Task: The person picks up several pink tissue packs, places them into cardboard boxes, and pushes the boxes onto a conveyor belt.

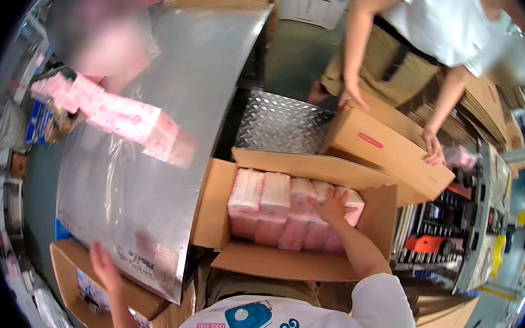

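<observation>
An open cardboard box (285,264) stands in front of me, its flaps folded out. Soft pink-and-white plastic-wrapped packs (275,193) sit inside it in tight rows. My right hand (333,208) rests on the packs at the far right of the box, its fingers spread. Over at the lower left, my left hand (105,267) is held with fingers stretched out and nothing in it. It is beside the near corner of the metal table (157,80) and above another open cardboard box (72,272). On that table lies a row of similar pink packs (126,116), partly blurred.
Across from me a person in a white shirt (443,23) holds an empty-looking cardboard box (395,150) beyond mine. A diamond-plate metal surface (282,122) lies between. Another person (99,28) is at the table's far left. Tool-like equipment (438,229) stands at right.
</observation>
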### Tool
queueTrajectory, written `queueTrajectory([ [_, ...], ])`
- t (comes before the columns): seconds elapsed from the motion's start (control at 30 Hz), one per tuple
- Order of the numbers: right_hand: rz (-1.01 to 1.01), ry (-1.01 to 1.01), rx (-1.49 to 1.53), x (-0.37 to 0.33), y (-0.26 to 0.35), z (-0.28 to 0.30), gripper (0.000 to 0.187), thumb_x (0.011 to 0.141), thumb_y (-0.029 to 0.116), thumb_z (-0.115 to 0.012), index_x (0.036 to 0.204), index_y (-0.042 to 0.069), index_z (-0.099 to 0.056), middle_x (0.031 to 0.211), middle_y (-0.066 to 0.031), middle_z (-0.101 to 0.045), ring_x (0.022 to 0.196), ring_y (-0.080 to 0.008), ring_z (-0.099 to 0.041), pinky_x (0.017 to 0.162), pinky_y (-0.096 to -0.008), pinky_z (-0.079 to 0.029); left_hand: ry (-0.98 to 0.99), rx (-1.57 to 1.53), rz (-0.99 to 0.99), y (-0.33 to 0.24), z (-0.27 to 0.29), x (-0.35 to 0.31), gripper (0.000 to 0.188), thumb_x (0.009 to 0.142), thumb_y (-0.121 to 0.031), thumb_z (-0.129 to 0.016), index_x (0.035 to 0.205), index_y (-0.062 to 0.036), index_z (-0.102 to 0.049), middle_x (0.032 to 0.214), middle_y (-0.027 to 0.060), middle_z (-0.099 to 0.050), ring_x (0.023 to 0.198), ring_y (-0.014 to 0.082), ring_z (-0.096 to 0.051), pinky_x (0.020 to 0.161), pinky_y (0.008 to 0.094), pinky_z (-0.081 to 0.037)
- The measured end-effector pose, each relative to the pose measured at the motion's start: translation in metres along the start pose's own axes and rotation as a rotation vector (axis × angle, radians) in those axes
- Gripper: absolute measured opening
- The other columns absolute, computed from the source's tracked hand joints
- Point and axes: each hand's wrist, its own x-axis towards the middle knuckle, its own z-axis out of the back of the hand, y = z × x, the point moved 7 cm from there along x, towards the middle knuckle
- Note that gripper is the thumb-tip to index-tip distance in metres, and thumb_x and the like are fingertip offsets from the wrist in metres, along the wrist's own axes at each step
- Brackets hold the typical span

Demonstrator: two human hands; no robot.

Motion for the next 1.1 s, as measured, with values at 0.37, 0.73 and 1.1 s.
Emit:
queueTrajectory([
  [0.37, 0.644, -0.095, 0.503, -0.033, 0.107, -0.046, 0.077, 0.082, 0.053, -0.052, 0.139, 0.007, -0.029, 0.144, -0.0206, -0.025, 0.134, -0.0377, -0.020, 0.109, -0.0479, -0.018, -0.227, -0.572, 1.274, 0.380, 0.098, -0.205, 0.015, 0.086, -0.024, -0.049, 0.089, -0.0155, -0.061, 0.076, 0.0033, -0.060, 0.063, 0.0158, -0.057, 0.048, 0.0339, -0.042],
  [0.73, 0.432, 0.488, -0.386, 0.030, 0.220, -0.064, 0.059, 0.090, 0.044, -0.045, 0.130, 0.000, -0.042, 0.135, -0.0193, -0.042, 0.124, -0.0302, -0.041, 0.100, -0.0361, -0.035, 0.139, -0.503, 1.095, 0.306, 0.063, -0.129, 0.028, 0.089, -0.033, -0.050, 0.100, -0.0097, -0.062, 0.089, 0.0106, -0.063, 0.074, 0.0254, -0.062, 0.057, 0.0512, -0.051],
  [1.1, 1.547, -0.314, -0.025, -0.165, 0.472, 0.137, 0.073, 0.069, 0.023, -0.071, 0.134, 0.008, -0.039, 0.138, -0.0180, -0.035, 0.114, -0.0339, -0.047, 0.093, -0.0406, -0.041, -0.486, -0.781, 0.641, 0.242, 0.231, -0.118, 0.017, 0.088, -0.025, -0.055, 0.099, -0.0115, -0.057, 0.087, -0.0007, -0.056, 0.074, 0.0141, -0.056, 0.053, 0.0283, -0.043],
])
